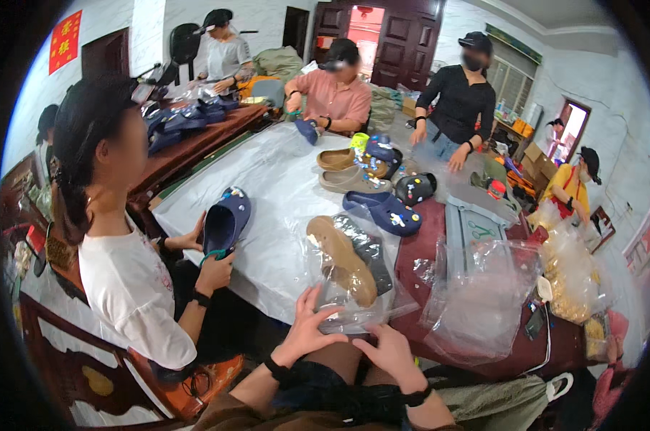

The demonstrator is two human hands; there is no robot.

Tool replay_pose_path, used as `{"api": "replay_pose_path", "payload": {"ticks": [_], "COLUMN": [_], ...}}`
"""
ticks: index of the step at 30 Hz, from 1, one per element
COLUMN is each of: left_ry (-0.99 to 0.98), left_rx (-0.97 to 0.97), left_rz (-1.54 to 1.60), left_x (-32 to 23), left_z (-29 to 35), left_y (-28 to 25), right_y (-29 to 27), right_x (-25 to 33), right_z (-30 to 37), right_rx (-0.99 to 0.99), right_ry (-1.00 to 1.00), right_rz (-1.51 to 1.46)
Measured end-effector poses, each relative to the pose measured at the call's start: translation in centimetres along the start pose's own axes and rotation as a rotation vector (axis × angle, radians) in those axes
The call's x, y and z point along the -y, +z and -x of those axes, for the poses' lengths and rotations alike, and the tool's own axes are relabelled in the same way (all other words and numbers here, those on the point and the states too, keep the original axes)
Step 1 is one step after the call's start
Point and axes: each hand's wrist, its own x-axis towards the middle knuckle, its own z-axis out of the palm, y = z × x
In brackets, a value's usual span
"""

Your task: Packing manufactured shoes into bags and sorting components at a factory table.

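A clear plastic bag (325, 281) lies on the white sheet in front of me, with a tan clog (343, 262) inside it. Next to the clog is a dark, flat-looking piece (368, 251), partly under the film; its kind I cannot make out. My left hand (308, 332) is at the near left edge of the bag, thumb and fingers spread. Close to the bag's near edge, my right hand (394, 353) has its thumb and fingers apart. Some film may touch the fingertips of both hands.
Several clogs (382, 212) stand beyond the bag. Empty clear bags (476, 309) lie at right beside a grey bin (476, 223). On my left a person holds a navy clog (226, 219). Across the table another person handles a blue clog (307, 131).
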Motion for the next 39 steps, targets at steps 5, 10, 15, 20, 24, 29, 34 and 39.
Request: {"api": "replay_pose_path", "payload": {"ticks": [5, 10, 15, 20, 24, 29, 34, 39], "left_ry": [-0.109, -0.071, 0.082, 0.087, 0.089, 0.055, 0.078, 0.156], "left_rx": [0.091, 0.095, 0.116, 0.158, 0.137, 0.202, 0.206, 0.212], "left_rz": [0.126, 0.009, -0.137, -0.120, -0.160, -0.236, -0.274, -0.115], "left_x": [1.9, 2.0, 3.7, 3.5, 3.7, 3.9, 3.8, 3.5], "left_z": [0.3, 0.0, 1.2, 1.6, 2.1, 2.4, 2.6, 1.5], "left_y": [2.5, 4.0, 5.7, 7.2, 8.5, 8.9, 8.1, 7.2], "right_y": [-5.2, -1.1, 5.0, 6.2, 7.0, 7.0, 7.5, 3.5], "right_x": [2.0, -1.7, -1.6, -3.7, -4.1, -3.2, -5.0, -7.0], "right_z": [-4.1, -12.3, -12.3, -12.1, -11.9, -11.5, -10.2, -6.1], "right_rx": [-0.305, -0.376, -0.106, -0.250, -0.335, -0.372, -0.452, -0.466], "right_ry": [-0.031, -0.218, 0.090, 0.062, 0.037, 0.089, 0.081, 0.166], "right_rz": [-0.327, 0.006, 0.382, 0.271, 0.260, 0.254, 0.152, 0.047]}}
